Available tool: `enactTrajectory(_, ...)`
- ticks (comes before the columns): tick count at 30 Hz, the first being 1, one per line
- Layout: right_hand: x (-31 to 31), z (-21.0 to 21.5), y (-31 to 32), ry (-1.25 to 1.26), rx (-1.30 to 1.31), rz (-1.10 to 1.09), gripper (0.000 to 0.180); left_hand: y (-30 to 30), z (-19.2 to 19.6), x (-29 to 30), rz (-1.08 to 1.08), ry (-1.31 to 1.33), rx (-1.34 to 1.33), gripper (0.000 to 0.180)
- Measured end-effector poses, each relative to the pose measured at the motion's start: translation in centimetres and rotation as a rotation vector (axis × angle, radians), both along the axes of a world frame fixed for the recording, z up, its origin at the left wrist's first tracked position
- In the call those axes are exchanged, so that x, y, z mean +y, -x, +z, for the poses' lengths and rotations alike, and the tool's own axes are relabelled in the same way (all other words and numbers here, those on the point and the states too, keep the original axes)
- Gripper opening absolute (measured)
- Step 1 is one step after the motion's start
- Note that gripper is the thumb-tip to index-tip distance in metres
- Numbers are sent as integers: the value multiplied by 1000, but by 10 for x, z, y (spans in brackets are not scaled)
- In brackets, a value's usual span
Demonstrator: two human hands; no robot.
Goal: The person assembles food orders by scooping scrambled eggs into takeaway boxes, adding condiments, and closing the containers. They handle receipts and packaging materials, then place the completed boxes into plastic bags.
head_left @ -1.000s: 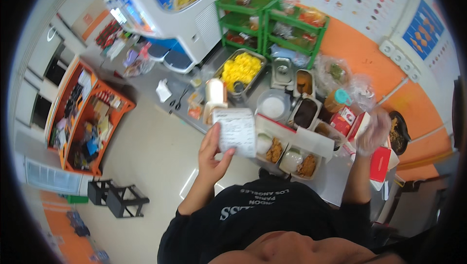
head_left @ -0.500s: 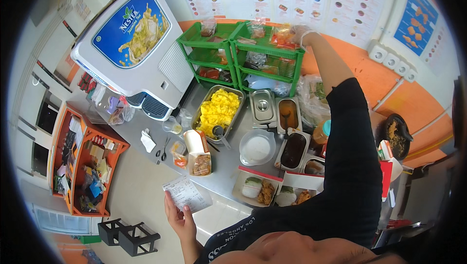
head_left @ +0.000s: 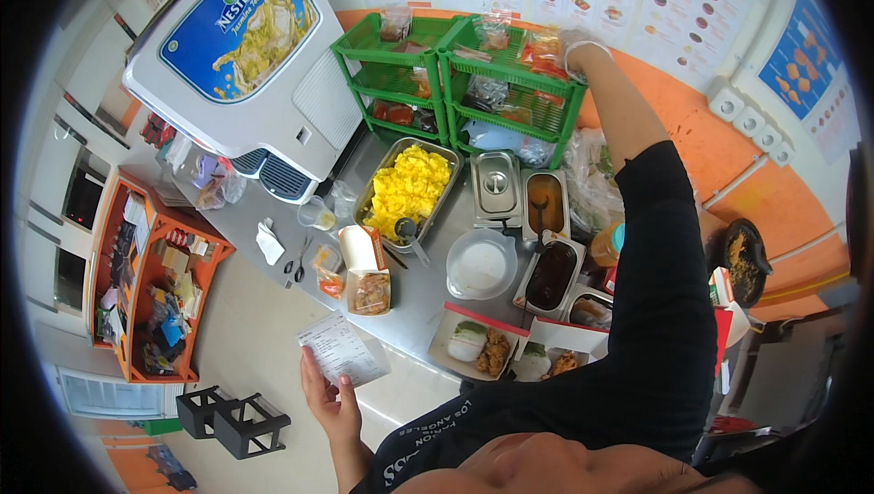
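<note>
Below the counter's front edge, my left hand [head_left: 331,400] pinches a white printed paper receipt [head_left: 341,353] between thumb and fingers. My right arm stretches up to the far side, where my right hand [head_left: 584,48] reaches into the top tier of a green plastic rack [head_left: 510,72]. It touches or hovers by orange-red sauce packets [head_left: 544,55]; its fingers are too hidden to read. A white band circles that wrist. Close to my body, an open box [head_left: 451,349] holds wrapped rice [head_left: 467,341] and fried chicken [head_left: 494,352], with a similar box beside it.
Yellow scrambled egg [head_left: 410,186] with a ladle fills a metal tray. Nearby stand a lidded steel container [head_left: 496,186], sauce pans [head_left: 552,275], a white plastic bowl [head_left: 482,264] and a small open food box [head_left: 370,292]. Scissors [head_left: 298,262] lie left; a drink dispenser [head_left: 246,66] stands behind.
The view has shifted slightly, moving the rack a little in the picture. My right hand stays at the rack's top tier, and my left hand still holds the receipt.
</note>
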State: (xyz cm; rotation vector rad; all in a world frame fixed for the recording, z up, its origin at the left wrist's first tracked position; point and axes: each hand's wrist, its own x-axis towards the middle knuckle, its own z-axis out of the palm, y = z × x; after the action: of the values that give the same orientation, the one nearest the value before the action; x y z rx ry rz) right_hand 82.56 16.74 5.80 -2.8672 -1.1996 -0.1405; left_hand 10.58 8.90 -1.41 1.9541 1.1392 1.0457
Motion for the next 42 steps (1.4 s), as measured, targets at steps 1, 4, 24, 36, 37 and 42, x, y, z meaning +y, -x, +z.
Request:
enactTrajectory(1, 1, -2, -4, -51, 40, 28, 40, 0, 1, 0, -12, -5, 0, 68)
enactTrajectory(4, -10, -10, -24, -185, 132, 354, 34, 1, 4, -1, 5, 1, -7, 68)
enactTrajectory(24, 2, 23, 9, 146, -59, 24, 34, -2, 2, -17, 61, 46, 0, 68)
enactTrajectory(36, -1, 7, 0, 76, -11, 24, 44, -3, 4, -26, 25, 18, 6, 69)
enactTrajectory(37, 1, 9, 2, 138, 4, 27, 47, 0, 6, -28, 26, 12, 6, 69)
enactTrajectory(42, -11, -9, -26, -129, 29, 315, 41, 14, 6, -27, 15, -26, 48, 67)
